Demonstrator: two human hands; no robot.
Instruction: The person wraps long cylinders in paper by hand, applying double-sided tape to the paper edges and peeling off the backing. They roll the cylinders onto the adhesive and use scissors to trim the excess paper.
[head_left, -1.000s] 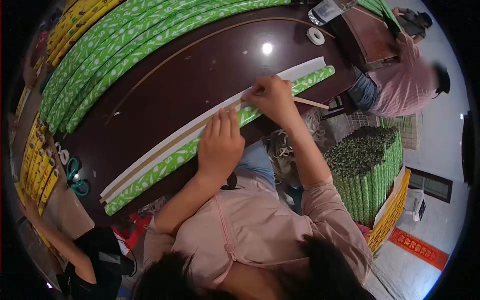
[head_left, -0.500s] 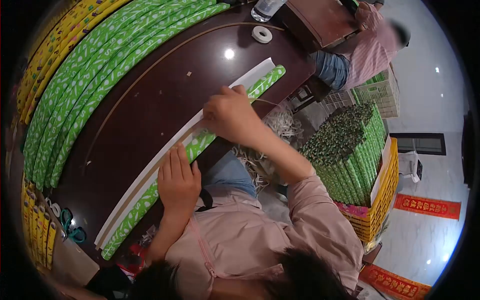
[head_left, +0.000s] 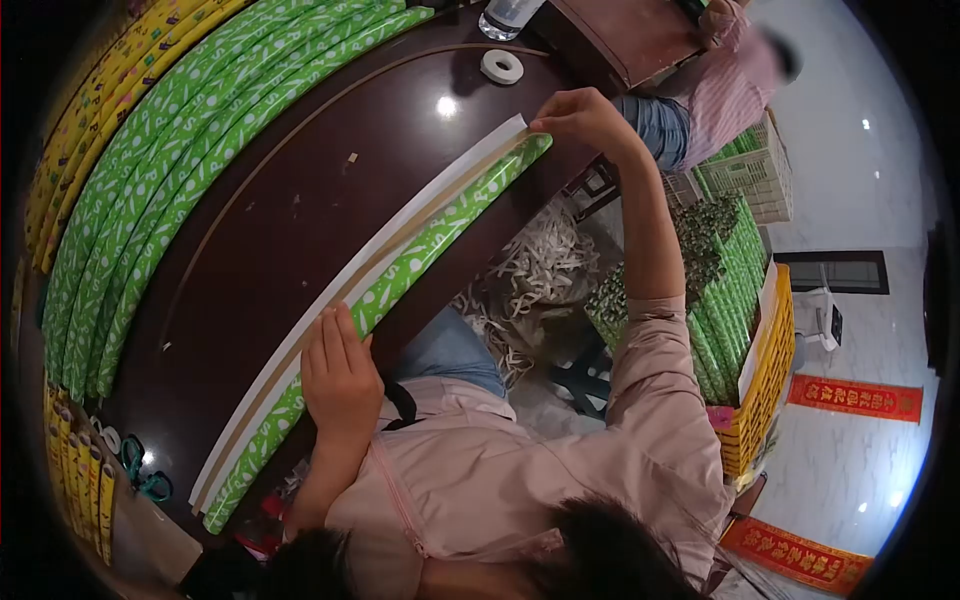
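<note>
A long, partly rolled sheet of green patterned wrapping paper point(head_left: 385, 290) runs diagonally along the front of the dark table. Its white border shows, with a tan strip point(head_left: 425, 237) along it. My left hand point(head_left: 342, 375) lies on the near half of the roll, fingers stretched out flat and pressing on it. At the far end, my right hand point(head_left: 592, 122) is raised with thumb and fingers pinched together by the paper's corner. What is between those fingertips is too small to make out.
Green rolls point(head_left: 170, 200) and yellow rolls point(head_left: 85, 120) line the table's far left. A white tape roll point(head_left: 502, 67), scissors point(head_left: 150, 470) and a plastic bottle point(head_left: 505, 18) also lie there. Curled white strips point(head_left: 548, 265) heap below; beside them stands a yellow crate point(head_left: 765, 385). Another person point(head_left: 735, 95) sits opposite.
My right hand has travelled from the middle of the roll to its far end. The tan strip now shows along the whole white border. My left hand stays on the roll.
</note>
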